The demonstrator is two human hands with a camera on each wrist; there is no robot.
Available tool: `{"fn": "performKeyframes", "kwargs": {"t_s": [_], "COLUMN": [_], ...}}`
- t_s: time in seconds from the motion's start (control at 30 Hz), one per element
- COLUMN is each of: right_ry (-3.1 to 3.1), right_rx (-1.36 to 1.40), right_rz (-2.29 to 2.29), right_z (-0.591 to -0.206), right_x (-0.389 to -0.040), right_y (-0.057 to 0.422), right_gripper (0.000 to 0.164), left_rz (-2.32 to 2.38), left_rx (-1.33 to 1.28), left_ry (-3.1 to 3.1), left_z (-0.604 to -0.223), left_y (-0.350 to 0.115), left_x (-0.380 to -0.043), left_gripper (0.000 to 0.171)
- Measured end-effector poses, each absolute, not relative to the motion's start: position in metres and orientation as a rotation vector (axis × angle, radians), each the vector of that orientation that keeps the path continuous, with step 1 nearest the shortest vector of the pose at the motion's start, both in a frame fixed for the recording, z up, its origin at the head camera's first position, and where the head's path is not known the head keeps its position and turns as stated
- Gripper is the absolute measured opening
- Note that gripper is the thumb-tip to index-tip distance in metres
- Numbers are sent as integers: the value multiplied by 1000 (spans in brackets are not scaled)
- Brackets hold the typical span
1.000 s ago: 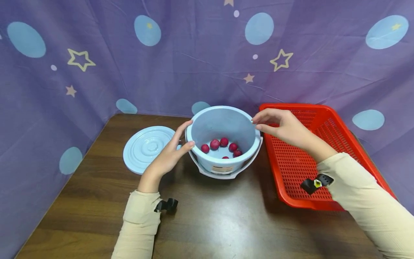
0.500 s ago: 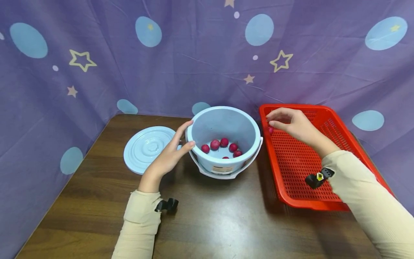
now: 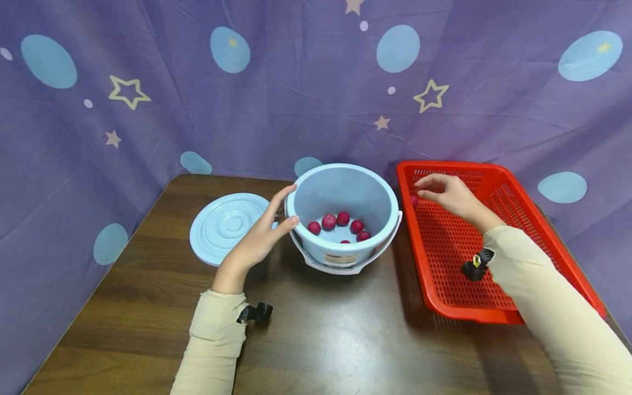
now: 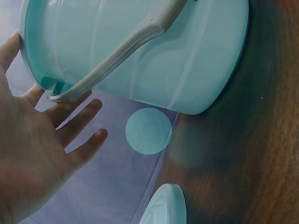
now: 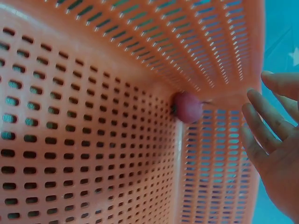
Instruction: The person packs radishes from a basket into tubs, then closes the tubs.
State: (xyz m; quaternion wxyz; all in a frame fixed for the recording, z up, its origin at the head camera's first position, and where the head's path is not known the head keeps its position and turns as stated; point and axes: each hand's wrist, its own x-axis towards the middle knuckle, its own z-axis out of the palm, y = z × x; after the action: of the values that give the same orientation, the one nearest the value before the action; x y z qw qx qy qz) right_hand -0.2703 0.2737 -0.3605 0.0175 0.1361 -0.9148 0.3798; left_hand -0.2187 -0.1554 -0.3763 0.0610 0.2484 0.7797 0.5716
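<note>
My left hand (image 3: 255,241) touches the near-left rim of a light blue bucket (image 3: 340,173), thumb and index finger at the rim. In the left wrist view its fingers (image 4: 81,123) are spread beside the bucket's wall and white handle (image 4: 126,49). Several small round red radishes (image 3: 328,221) lie on the bucket's bottom. Over the red plastic basket (image 3: 424,263) my right hand (image 3: 454,197) hangs with relaxed, bent fingers and nothing between them. A single red radish (image 5: 188,107) with a thin tail sits in the basket's corner, apart from the right fingertips.
A round light blue lid (image 3: 229,225) lies on the wooden table (image 3: 316,329), left of the bucket. Behind the table hangs a purple curtain (image 3: 316,99) with stars and blue circles. The basket's raised rim stands close right of the bucket.
My right hand has moved right from the bucket's rim to over the basket and let go of a radish, which now lies in the basket. The left hand stays at the rim.
</note>
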Motion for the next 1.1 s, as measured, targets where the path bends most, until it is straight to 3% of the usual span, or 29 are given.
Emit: {"fn": "performKeyframes", "kwargs": {"t_s": [0.7,1.1], "right_ry": [-3046,-3075], "right_rx": [272,324], "right_rz": [1092,969], "right_z": [-393,-406], "right_x": [-295,-304], "right_y": [277,268], "right_gripper": [37,32], "left_rz": [1736,1726], "left_rx": [751,749], "left_ry": [2337,2359], "left_z": [-375,-375], "left_y": [-156,-156], "left_x": [-217,-217], "left_gripper": [66,66]}}
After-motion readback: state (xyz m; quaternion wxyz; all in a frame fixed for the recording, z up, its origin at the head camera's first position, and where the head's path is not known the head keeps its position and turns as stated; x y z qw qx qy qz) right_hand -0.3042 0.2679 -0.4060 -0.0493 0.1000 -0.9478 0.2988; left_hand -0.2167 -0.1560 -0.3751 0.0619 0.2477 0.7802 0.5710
